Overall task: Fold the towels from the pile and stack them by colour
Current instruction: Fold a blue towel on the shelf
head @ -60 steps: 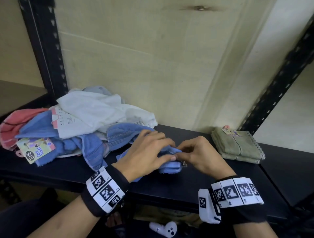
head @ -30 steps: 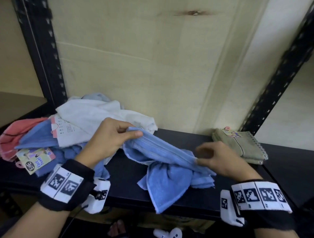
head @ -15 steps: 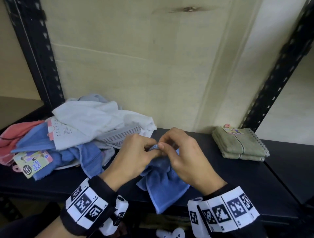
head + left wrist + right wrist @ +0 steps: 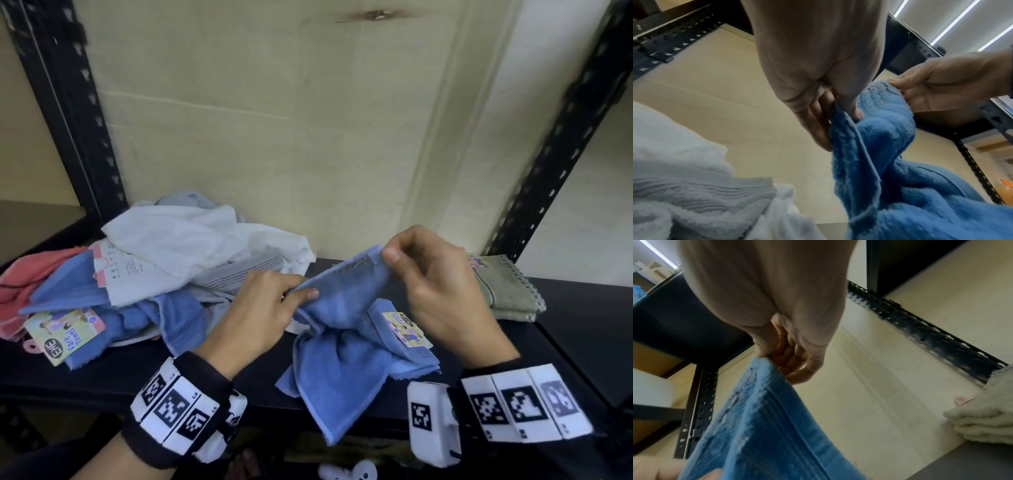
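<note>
Black metal makes up the shelf (image 4: 102, 377) that carries everything, with slotted black uprights (image 4: 68, 113) rising at its left and right back corners and a pale board wall behind. Largest on it is the pile (image 4: 164, 270) of unfolded towels, spread from the left edge toward the middle along the back: white cloth on top, blue below, a pink one at the far left, and a printed card label (image 4: 63, 334) lying near the front edge on the left side.

Next in size is the blue towel (image 4: 346, 346), at the middle of the shelf just right of the pile. Its upper edge is lifted and stretched between the two hands, while the lower part lies bunched on the shelf and one corner hangs over the front edge. A small printed tag (image 4: 406, 329) is fixed to it, below the right hand.

Folded green towels (image 4: 507, 291) sit in a neat stack by the right back corner, apart from the blue towel.

The left hand (image 4: 260, 315) pinches the blue towel's edge between thumb and curled fingers; the left wrist view shows the cloth caught there. The right hand (image 4: 442, 284), held higher, pinches the opposite end of that edge with its fingertips.
</note>
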